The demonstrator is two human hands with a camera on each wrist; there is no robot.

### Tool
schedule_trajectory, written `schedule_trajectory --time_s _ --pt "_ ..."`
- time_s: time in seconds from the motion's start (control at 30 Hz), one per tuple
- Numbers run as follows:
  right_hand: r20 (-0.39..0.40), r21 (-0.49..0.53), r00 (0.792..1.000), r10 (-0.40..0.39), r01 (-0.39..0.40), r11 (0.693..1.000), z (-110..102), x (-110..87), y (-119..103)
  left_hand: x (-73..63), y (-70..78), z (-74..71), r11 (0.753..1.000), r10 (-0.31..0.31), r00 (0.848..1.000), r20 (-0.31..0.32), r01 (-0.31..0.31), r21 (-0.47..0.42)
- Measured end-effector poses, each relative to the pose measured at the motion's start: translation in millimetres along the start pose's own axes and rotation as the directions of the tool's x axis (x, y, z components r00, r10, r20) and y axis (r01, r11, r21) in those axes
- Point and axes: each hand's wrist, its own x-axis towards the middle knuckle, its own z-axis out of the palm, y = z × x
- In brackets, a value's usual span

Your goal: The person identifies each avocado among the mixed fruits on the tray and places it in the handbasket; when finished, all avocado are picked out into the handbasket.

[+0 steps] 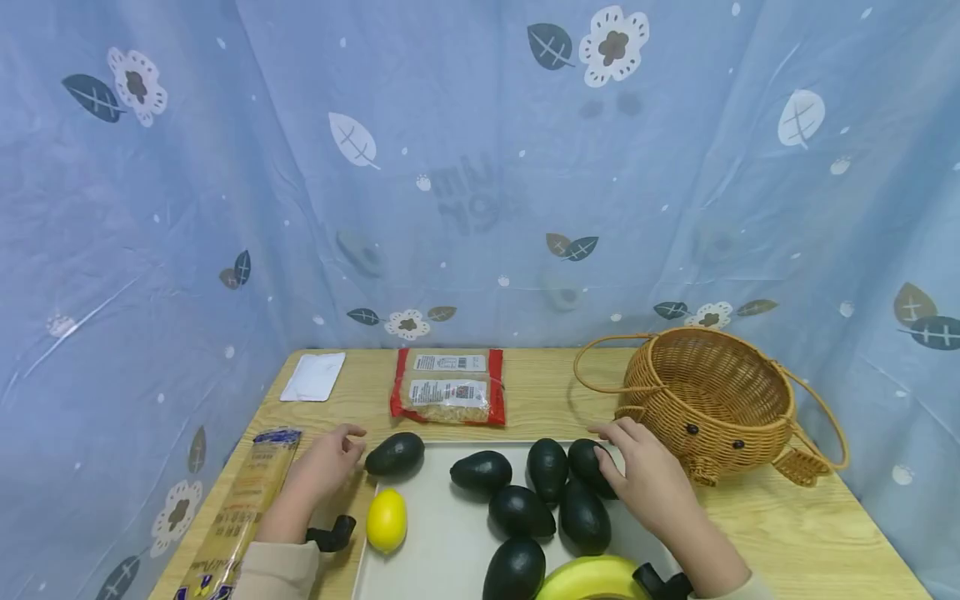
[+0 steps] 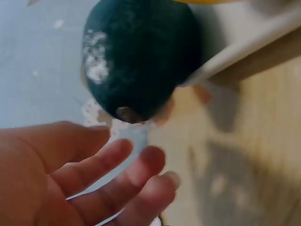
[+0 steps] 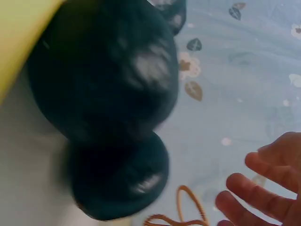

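My left hand (image 1: 327, 463), fingers loosely bent and holding nothing, is beside the dark avocado (image 1: 395, 455) at the tray's back left corner. In the left wrist view its fingertips lie just short of that avocado (image 2: 136, 56). A yellow lemon (image 1: 387, 521) lies below it at the tray's left edge. My right hand (image 1: 643, 467) reaches over the back right of the white tray (image 1: 427, 550), fingers spread around an avocado (image 1: 588, 467) there. The right wrist view shows the fingers apart from the avocados (image 3: 122, 179). Several more avocados (image 1: 521, 512) and a banana (image 1: 596, 577) lie in the tray.
A wicker basket (image 1: 712, 400) with looped handles stands at the back right. A red-edged food packet (image 1: 450, 387) and a white packet (image 1: 313, 377) lie along the back. A long noodle packet (image 1: 247, 508) lies on the left. A blue patterned curtain (image 1: 480, 183) surrounds the table.
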Motion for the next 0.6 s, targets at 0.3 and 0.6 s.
schedule_trajectory --time_s 0.3,0.6 --pt "0.200 0.121 0.980 -0.016 -0.008 0.993 27 -13.0 16 2.1 -12.4 22.0 0.989 0.037 0.990 0.134 -0.017 -0.146" --pt "0.174 0.226 0.985 0.011 -0.050 0.973 35 -16.1 34 12.2 -16.3 37.6 0.989 0.145 0.980 0.139 -0.141 -0.039"
